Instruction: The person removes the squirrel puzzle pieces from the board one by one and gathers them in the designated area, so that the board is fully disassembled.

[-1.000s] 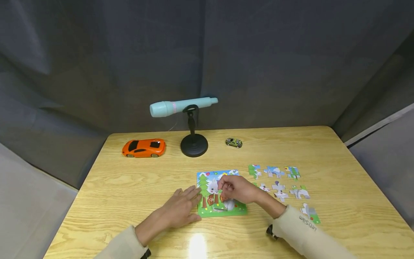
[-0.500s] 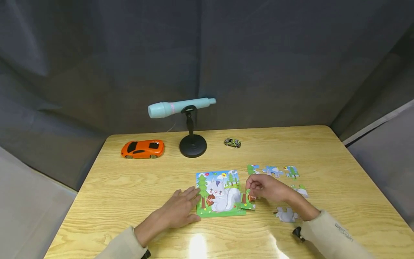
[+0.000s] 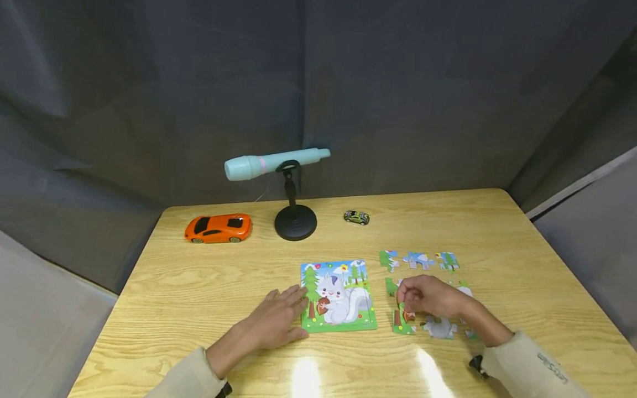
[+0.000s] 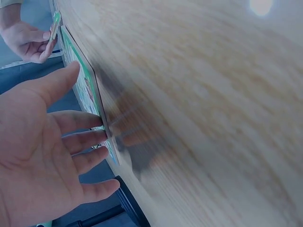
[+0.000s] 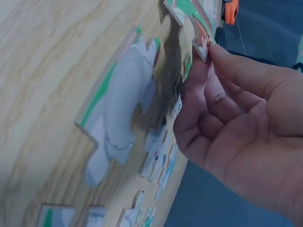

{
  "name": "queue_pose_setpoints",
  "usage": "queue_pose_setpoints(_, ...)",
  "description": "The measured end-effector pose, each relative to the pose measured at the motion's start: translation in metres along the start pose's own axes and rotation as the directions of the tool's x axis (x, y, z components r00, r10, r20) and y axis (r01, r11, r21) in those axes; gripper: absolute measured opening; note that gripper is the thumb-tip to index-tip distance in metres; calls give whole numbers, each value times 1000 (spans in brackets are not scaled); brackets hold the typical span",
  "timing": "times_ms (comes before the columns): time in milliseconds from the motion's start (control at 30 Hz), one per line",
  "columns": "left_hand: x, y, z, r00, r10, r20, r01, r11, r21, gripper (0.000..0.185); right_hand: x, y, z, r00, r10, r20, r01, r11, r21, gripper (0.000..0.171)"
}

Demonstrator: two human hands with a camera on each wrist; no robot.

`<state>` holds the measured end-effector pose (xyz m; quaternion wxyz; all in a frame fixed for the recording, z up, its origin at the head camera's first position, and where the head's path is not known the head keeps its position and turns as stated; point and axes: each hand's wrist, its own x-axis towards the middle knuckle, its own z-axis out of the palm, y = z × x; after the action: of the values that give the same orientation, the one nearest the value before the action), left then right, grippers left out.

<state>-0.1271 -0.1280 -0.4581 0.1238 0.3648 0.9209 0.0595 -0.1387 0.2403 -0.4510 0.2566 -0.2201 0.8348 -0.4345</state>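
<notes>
A squirrel puzzle board lies flat on the wooden table. My left hand rests open and flat on the table, fingertips touching the board's left edge. My right hand is to the right of the board and pinches a green puzzle piece with a brown trunk between thumb and fingers. The piece is tilted, low over the table beside a grey loose piece. In the left wrist view the right hand shows far off with the piece.
Several loose pieces lie right of the board, three in a row further back. A teal microphone on a black stand, an orange toy car and a tiny green car line the table's far side. Dark curtains surround it.
My right hand has left the board and moved right and slightly nearer, taking the green piece with it, down among the loose pieces. The left hand has stayed put.
</notes>
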Motion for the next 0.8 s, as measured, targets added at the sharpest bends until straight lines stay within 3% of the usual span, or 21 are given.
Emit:
queue_pose_setpoints(267, -2, 1, 0, 1000, -7, 12, 7, 1000, 6, 66, 2, -3, 8, 997, 42, -58, -48, 992, -115, 6)
queue_pose_setpoints(500, -1, 0, 1, 1000, -15, 16, 15, 1000, 6, 66, 6, -8, 15, 989, 67, -129, -100, 958, -269, 11)
queue_pose_setpoints(667, 1, -4, -1, 999, -7, 36, 8, 1000, -16, 62, 4, -10, 13, 986, 100, -132, -130, 960, -247, 6)
queue_pose_setpoints(800, 6, -11, -4, 1000, 6, 18, -4, 995, -97, 57, 4, -12, 0, 982, 93, -167, -133, 960, -245, 5)
